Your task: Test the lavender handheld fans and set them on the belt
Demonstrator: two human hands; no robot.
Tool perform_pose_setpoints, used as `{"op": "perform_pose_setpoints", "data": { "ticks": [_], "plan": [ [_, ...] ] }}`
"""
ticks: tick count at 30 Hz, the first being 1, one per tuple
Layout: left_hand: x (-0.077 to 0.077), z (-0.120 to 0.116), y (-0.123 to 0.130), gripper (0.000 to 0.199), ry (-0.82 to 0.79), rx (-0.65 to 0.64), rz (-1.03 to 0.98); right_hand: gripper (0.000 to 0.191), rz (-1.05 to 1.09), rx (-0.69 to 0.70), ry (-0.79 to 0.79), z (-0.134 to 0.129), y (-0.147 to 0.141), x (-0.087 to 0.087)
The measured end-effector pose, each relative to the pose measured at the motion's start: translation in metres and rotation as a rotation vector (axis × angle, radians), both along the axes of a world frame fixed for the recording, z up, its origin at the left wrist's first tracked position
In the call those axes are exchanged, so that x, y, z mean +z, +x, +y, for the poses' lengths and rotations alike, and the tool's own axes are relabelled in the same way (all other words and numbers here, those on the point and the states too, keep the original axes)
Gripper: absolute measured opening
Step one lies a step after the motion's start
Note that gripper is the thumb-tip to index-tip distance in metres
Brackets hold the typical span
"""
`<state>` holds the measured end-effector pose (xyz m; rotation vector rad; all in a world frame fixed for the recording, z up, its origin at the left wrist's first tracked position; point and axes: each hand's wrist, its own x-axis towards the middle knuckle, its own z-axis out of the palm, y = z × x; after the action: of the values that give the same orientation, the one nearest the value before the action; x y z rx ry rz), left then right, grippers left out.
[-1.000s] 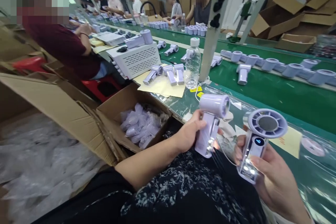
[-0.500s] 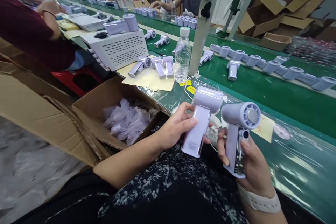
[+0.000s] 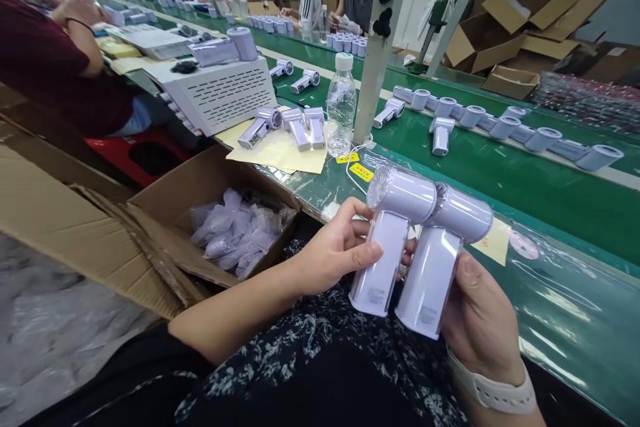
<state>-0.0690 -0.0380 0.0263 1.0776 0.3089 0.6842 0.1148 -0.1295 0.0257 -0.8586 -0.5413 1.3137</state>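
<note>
Two lavender handheld fans are held side by side above my lap, their cylindrical heads close together. My left hand [image 3: 345,250] is closed round the handle of the left fan [image 3: 383,260], thumb on its flat face. Round the right fan [image 3: 430,280] wraps my right hand [image 3: 483,313], with a pale watch band at the wrist. Small print shows low on both handles. Several similar fans, one of them the fan [image 3: 261,128] with its inside exposed, lie on yellow paper [image 3: 300,159] beyond my left hand.
A clear bottle [image 3: 341,107] stands beside a metal post [image 3: 375,73]. Left are a white vented box [image 3: 225,97] and a carton [image 3: 170,193] of bagged lavender parts. Fan parts line the green conveyor [image 3: 550,180]. People sit at the far side and left.
The right fan has turned, so its flat handle face shows instead of the exposed inside, and has moved against the left one. The left fan's head has turned slightly.
</note>
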Motion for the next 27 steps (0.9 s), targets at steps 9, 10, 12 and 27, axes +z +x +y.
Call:
{"op": "perform_pose_setpoints", "data": {
  "ticks": [9,10,12,27],
  "plan": [
    [-0.002,-0.001,0.011,0.063,-0.128,-0.075,0.098,0.026,0.046,0.116,0.037,-0.002,-0.005,0.006],
    [-0.004,-0.001,0.013,0.061,-0.155,-0.056,0.1,0.029,0.049,0.141,0.029,-0.002,-0.007,0.006],
    [-0.007,-0.001,0.014,0.058,-0.205,0.011,0.052,0.033,0.062,0.183,0.024,-0.001,-0.009,0.006],
    [-0.017,0.01,-0.005,0.064,-0.135,-0.019,0.098,0.03,-0.028,-0.142,-0.018,-0.002,-0.003,0.0]
  ]
}}
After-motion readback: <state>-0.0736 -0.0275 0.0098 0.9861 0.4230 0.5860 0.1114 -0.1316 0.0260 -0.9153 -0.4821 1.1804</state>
